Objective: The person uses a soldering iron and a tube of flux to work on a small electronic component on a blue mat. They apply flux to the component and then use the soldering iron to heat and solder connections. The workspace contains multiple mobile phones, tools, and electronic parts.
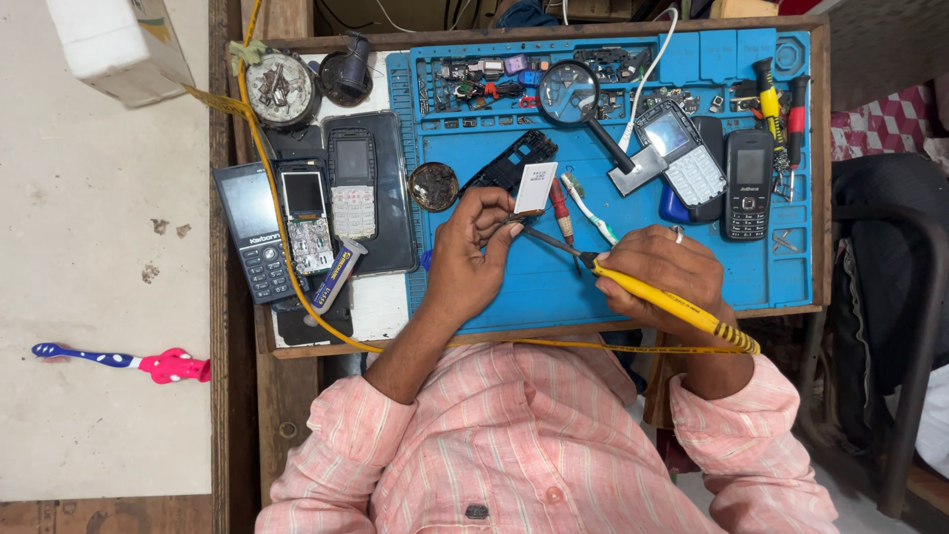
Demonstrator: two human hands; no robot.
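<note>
While the left hand [473, 259] pinches a small white part [535, 188] by its lower edge, thumb and fingers clenched on it at about 1 o'clock from the palm, the part stands tilted over the blue mat [554, 287], apparently so its bottom edge faces the tool. The right hand [660, 274] is wrapped around a yellow soldering iron [672, 305], grasping it like a pen; the dark tip [539, 237] points toward 10 o'clock and ends just beside the part's lower edge, though whether it touches cannot be told. Both wrists rest near the mat's front edge, which likely steadies them.

A black phone frame [514, 158] lies just behind the part at 11 o'clock. A red screwdriver [560, 211] and a white toothbrush [590, 211] lie close at 3 o'clock of the part, within easy reach. A magnifier [570, 97] sits at 12 o'clock, 2 phones [748, 185] at 2 o'clock, and 3 more phones [306, 222] off the mat at 9 o'clock. The iron's yellow cord [267, 168] runs around the left side, clear of the work.
</note>
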